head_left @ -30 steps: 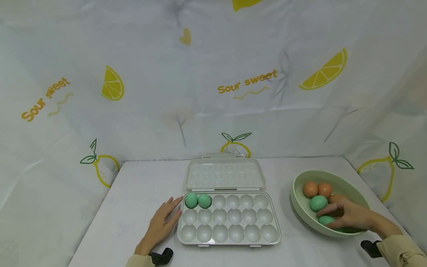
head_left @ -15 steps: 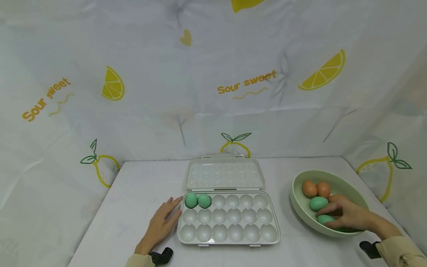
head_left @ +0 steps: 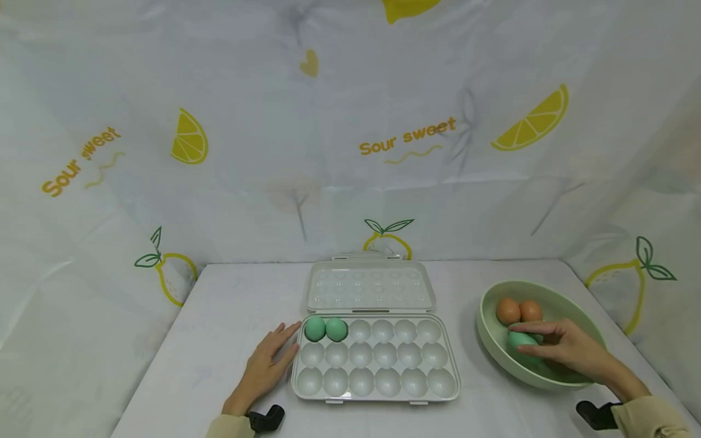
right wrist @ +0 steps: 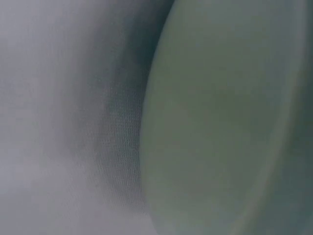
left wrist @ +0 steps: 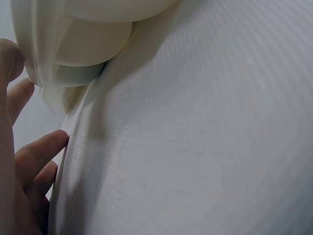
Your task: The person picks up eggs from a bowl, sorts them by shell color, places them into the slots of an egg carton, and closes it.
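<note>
In the head view my right hand (head_left: 580,350) reaches over the rim of a pale green bowl (head_left: 495,359) and pinches a green egg (head_left: 519,345) between thumb and fingers. Two brown eggs (head_left: 509,311) lie behind it in the bowl; my hand hides part of the bowl's inside. My left hand (head_left: 266,365) rests beside a white egg box (head_left: 386,354), fingers extended and fingertips at its left edge. The left wrist view shows those fingers (left wrist: 41,152) by the side of the box. Two green eggs (head_left: 325,329) sit in the back-left hollows.
The box's clear lid (head_left: 370,285) lies folded back behind it on the white-covered table (head_left: 246,298). A printed white curtain (head_left: 328,152) stands at the back. In the right wrist view the bowl's outer wall (right wrist: 210,117) fills much of the frame.
My right hand has risen slightly and moved left within the bowl, lifting the green egg with it. The left hand stays by the box.
</note>
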`<state>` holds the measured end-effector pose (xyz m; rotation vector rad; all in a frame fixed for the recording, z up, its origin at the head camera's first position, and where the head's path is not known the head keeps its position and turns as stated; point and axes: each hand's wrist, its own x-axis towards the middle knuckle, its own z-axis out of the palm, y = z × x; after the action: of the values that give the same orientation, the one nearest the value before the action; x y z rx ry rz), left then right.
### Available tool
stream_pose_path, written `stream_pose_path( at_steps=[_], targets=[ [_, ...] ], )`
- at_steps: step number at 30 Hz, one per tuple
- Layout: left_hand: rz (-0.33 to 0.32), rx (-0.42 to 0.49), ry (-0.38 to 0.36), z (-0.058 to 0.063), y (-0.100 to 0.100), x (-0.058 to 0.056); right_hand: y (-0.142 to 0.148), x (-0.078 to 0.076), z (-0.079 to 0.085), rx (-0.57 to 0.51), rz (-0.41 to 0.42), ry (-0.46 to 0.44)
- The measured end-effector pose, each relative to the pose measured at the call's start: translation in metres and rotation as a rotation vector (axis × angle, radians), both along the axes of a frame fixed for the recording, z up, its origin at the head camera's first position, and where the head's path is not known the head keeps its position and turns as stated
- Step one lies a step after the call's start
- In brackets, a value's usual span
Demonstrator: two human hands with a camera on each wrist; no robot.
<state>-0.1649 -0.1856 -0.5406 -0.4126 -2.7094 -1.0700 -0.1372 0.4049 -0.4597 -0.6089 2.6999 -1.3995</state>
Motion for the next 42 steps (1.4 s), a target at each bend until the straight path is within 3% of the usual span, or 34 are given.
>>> stream_pose_path(
  at_steps=[10,16,23,31,42],
  targets=[
    [0.002,-0.004,-0.007,0.003,0.001,0.001,-0.014,-0.002,0.01,0.045,-0.231,-0.015],
    [0.002,0.003,-0.016,0.0,0.0,0.001,-0.034,-0.005,0.024,-0.039,-0.296,-0.014],
    [0.005,0.001,-0.007,-0.002,0.0,0.001,-0.065,-0.014,0.035,-0.188,-0.258,-0.043],
    [0.001,-0.005,0.002,-0.001,0.0,0.001,-0.094,-0.027,0.028,-0.416,-0.163,-0.018],
    [0.007,-0.007,0.002,-0.001,0.0,0.0,-0.145,-0.04,0.026,-0.436,-0.115,-0.04]
  ],
)
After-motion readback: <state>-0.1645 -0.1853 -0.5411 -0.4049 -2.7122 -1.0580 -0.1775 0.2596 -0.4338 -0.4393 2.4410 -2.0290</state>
